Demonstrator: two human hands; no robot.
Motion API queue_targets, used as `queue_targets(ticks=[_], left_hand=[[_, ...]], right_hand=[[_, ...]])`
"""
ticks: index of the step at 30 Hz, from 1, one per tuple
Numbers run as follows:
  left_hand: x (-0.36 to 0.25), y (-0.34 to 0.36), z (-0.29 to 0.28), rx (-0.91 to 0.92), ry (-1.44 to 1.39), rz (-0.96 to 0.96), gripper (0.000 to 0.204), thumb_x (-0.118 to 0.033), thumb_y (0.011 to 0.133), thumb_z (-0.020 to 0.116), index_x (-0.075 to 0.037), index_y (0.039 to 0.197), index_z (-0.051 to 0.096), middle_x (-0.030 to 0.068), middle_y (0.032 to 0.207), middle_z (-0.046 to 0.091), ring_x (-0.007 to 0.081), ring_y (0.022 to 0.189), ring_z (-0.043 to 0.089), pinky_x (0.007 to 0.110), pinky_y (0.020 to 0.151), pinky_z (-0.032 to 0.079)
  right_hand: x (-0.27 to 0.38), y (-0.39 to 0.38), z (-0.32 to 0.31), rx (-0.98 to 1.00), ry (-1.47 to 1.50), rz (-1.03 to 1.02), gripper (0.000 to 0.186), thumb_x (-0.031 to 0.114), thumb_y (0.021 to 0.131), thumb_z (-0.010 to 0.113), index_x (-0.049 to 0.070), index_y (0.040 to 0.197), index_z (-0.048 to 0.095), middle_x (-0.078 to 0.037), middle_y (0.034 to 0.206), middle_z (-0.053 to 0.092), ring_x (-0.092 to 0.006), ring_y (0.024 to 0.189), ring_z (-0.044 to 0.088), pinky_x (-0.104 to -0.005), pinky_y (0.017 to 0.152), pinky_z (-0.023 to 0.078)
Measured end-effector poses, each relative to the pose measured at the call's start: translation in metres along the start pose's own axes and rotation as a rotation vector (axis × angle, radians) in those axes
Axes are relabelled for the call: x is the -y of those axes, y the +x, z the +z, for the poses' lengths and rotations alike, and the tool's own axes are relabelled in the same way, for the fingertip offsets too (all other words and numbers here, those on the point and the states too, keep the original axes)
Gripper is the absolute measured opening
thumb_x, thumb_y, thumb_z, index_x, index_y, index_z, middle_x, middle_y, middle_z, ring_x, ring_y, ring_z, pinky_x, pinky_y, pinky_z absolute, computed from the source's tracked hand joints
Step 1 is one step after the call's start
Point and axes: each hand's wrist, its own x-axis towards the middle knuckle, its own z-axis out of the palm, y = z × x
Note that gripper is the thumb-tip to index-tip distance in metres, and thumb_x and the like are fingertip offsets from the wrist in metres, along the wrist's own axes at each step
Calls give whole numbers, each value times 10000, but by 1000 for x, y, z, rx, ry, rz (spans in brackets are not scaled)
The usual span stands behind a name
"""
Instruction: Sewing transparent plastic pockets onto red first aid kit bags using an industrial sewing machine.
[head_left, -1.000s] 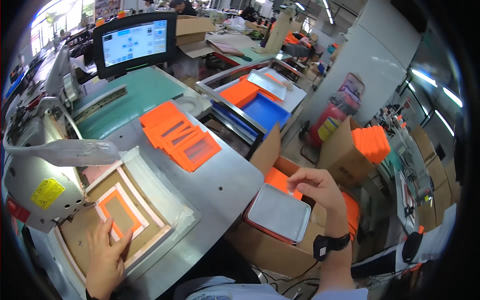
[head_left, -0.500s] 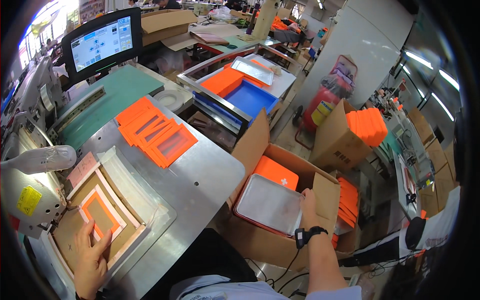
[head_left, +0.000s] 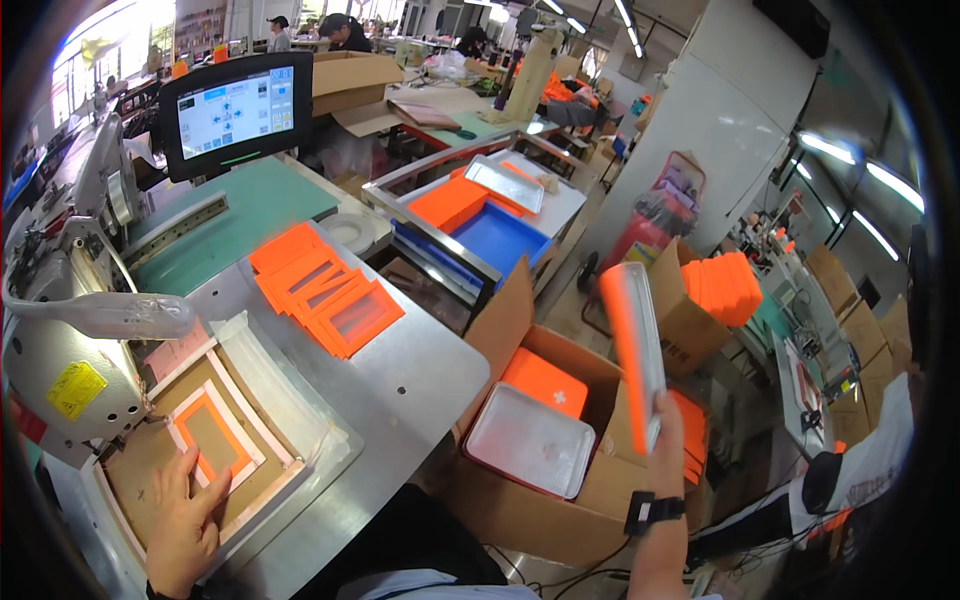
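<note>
My left hand [head_left: 185, 525] lies with fingers spread on the brown template plate [head_left: 135, 490], its fingertips touching a small orange rectangular frame [head_left: 212, 440] set in a white-edged opening. To my right, my right hand [head_left: 664, 432] is closed on the lower end of a flat orange case with a silvery-grey face [head_left: 640, 350], held tilted on edge above a cardboard box and blurred by motion. In the box [head_left: 535, 515], another grey-faced case [head_left: 530, 440] lies beside an orange one with a white cross [head_left: 545, 382].
A sewing machine head [head_left: 60, 360] stands over the template at left. Several orange frames [head_left: 335, 295] lie fanned on the metal table [head_left: 400, 360]. Behind are a screen [head_left: 238, 110] and a blue tray [head_left: 505, 235]. At right, a carton [head_left: 690, 330] holds orange pieces.
My right hand has lifted a grey-faced orange case up out of the box and tipped it on edge, uncovering another one beneath. My left hand remains on the template; the view has shifted slightly.
</note>
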Motion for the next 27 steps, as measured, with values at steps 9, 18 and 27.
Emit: queue_targets(ticks=[9, 18, 27], left_hand=[[-30, -8, -34, -4, -233, 30, 468, 18, 825, 605, -41, 1289, 613, 174, 1425, 516, 354, 1263, 518, 403, 1060, 397], [-150, -33, -48, 13, 55, 535, 547, -249, 911, 552, -138, 1442, 473, 169, 1546, 372, 355, 1439, 341, 592, 1162, 228], [-154, -27, -9, -342, 182, 355, 468, -238, 881, 556, -169, 1344, 564, 49, 1463, 494, 234, 1260, 499, 495, 1041, 353]], right_hand=[[-26, -31, 119, 395, 1256, 888, 461, 250, 991, 556, -58, 1330, 500, -119, 933, 583, -174, 680, 641, -250, 595, 566], [57, -139, 251, 245, 232, -95, 593, 346, 1023, 451, -8, 1492, 367, -188, 1289, 582, -292, 1079, 646, -407, 953, 530], [85, -204, 269, 531, 257, -517, 246, 182, 971, 650, 10, 1129, 571, -163, 1197, 578, -231, 1030, 599, -349, 827, 525]])
